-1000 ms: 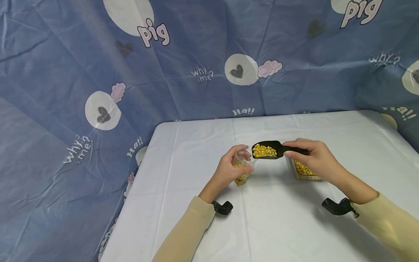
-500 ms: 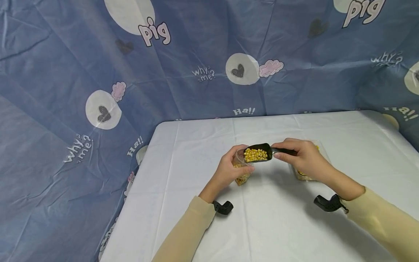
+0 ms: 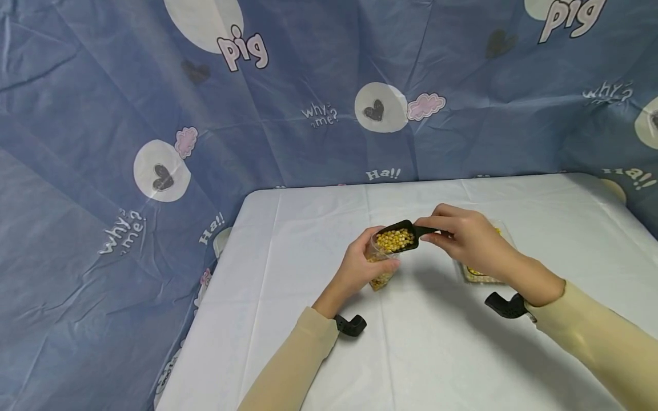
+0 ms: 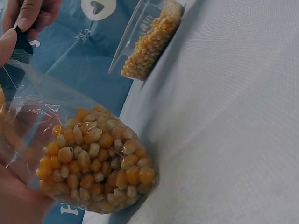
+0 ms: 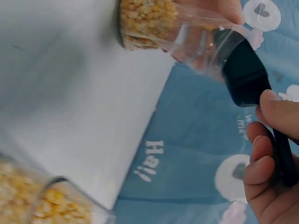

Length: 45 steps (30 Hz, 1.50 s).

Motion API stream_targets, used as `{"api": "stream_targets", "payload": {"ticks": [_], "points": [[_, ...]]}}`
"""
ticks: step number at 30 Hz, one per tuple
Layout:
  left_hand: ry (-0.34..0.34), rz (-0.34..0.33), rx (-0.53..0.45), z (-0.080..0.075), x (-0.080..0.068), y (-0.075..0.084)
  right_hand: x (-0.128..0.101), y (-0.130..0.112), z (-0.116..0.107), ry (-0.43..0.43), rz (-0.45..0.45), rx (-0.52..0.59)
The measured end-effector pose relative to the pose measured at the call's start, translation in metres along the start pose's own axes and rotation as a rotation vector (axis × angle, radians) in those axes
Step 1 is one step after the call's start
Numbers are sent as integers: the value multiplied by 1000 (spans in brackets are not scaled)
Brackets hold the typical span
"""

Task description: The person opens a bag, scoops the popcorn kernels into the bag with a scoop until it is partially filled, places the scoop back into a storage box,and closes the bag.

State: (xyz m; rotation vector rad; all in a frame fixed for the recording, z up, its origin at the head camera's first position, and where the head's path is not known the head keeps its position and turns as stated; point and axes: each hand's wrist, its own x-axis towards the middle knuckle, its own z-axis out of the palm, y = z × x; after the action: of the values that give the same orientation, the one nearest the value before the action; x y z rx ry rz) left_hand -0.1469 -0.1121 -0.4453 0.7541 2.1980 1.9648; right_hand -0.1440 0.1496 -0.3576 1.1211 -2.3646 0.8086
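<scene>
A clear plastic bag [image 4: 100, 163], partly filled with corn kernels, stands on the white table. My left hand [image 3: 360, 264] grips it around its upper part, holding the mouth apart. My right hand [image 3: 465, 237] pinches the handle of a black scoop [image 5: 245, 70] between thumb and fingers. Yellow corn kernels [image 3: 394, 240] fill the scoop, whose front end reaches into the bag's mouth and tilts down to the left. Behind my right hand sits a clear box [image 4: 152, 44] of corn kernels, partly hidden by that hand in the head view.
A white cloth [image 3: 308, 228] covers the table. A blue printed curtain [image 3: 288, 142] hangs behind its far edge. The box stands to the right of the bag, below my right forearm.
My right hand has moved left with the loaded scoop, from beside the bag to inside its mouth, and the scoop has tipped downward. My left hand has stayed in place.
</scene>
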Motion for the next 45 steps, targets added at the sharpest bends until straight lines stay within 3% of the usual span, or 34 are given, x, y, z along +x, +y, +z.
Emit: {"api": "stream_targets", "payload": {"ticks": [7, 15, 24, 27, 34, 45], "points": [[23, 10, -8, -1, 0, 0, 17, -9, -1, 10, -180, -141], [41, 16, 11, -1, 1, -1, 22, -15, 1, 16, -287, -231], [12, 3, 27, -1, -4, 31, 15, -17, -7, 32, -249, -219], [17, 16, 35, 0, -5, 32, 10, -17, -14, 30, -233, -222], [26, 130, -26, 3, -3, 26, 1, -10, -30, 47, -213, -232], [26, 107, -13, 3, -4, 27, -17, 7, -45, 66, -143, -247]]}}
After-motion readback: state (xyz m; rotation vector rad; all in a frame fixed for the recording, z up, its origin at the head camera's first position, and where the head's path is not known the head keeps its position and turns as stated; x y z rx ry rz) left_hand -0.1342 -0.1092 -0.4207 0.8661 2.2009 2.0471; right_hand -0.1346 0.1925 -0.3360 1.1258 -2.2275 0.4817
